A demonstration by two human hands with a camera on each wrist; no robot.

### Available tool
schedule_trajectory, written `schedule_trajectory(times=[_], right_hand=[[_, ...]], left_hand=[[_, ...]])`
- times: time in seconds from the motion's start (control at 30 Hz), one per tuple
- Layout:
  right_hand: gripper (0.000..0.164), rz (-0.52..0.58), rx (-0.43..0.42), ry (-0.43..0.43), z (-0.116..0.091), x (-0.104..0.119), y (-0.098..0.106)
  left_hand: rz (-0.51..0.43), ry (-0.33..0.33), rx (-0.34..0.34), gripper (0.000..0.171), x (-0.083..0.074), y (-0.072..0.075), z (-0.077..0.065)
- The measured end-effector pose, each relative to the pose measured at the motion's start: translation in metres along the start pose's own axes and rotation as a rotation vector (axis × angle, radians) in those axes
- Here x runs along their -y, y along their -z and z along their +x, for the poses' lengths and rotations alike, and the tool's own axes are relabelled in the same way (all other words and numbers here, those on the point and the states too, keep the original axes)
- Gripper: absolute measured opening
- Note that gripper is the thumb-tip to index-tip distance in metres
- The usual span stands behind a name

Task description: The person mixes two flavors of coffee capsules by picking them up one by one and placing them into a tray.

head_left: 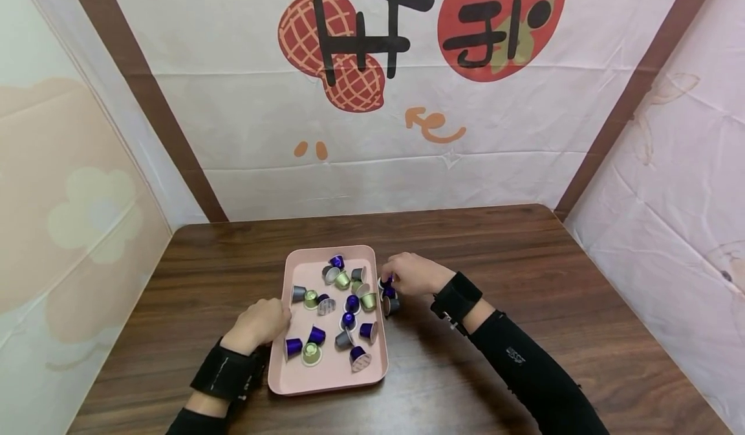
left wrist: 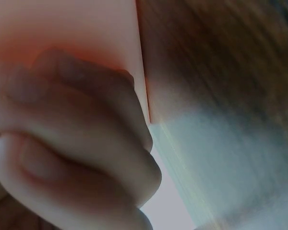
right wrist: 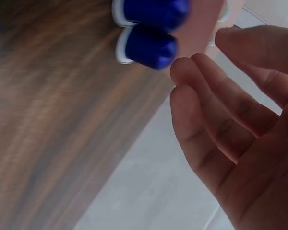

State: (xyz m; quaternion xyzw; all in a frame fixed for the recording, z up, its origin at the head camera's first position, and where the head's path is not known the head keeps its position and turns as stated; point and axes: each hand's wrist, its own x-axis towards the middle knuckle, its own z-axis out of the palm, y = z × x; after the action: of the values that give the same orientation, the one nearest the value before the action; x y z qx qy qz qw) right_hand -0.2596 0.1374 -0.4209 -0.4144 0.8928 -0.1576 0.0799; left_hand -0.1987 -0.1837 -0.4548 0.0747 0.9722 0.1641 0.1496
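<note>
A pink tray [head_left: 279,380] lies on the table, holding scattered coffee capsules in blue, green and grey, such as a green capsule [head_left: 311,353]. My left hand [head_left: 262,322] is at its left edge; the left wrist view shows the curled fingers [left wrist: 86,124] against the tray's side, the thumb's hold partly hidden. My right hand [head_left: 416,273] hovers by the tray's right edge, beside blue capsules [right wrist: 151,48] and a grey capsule [head_left: 391,306] lying outside it. In the right wrist view its fingers are loosely bent and apart from the thumb, with nothing between them.
The brown wooden table [head_left: 495,247] surrounds the tray and extends to the right. A white printed curtain [head_left: 233,125] hangs behind the table, with pale patterned sheets at both sides.
</note>
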Motion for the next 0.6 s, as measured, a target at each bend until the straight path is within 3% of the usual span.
schedule_trajectory(times=[0.33, 0.6], right_hand=[[0.035, -0.003, 0.089, -0.03, -0.005, -0.006, -0.013], [0.024, -0.04, 0.144, -0.047, -0.005, -0.004, -0.01]], left_hand=[[0.001, 0.001, 0.006, 0.03, -0.003, 0.002, -0.002], [-0.004, 0.004, 0.008, 0.029, -0.002, 0.001, 0.0]])
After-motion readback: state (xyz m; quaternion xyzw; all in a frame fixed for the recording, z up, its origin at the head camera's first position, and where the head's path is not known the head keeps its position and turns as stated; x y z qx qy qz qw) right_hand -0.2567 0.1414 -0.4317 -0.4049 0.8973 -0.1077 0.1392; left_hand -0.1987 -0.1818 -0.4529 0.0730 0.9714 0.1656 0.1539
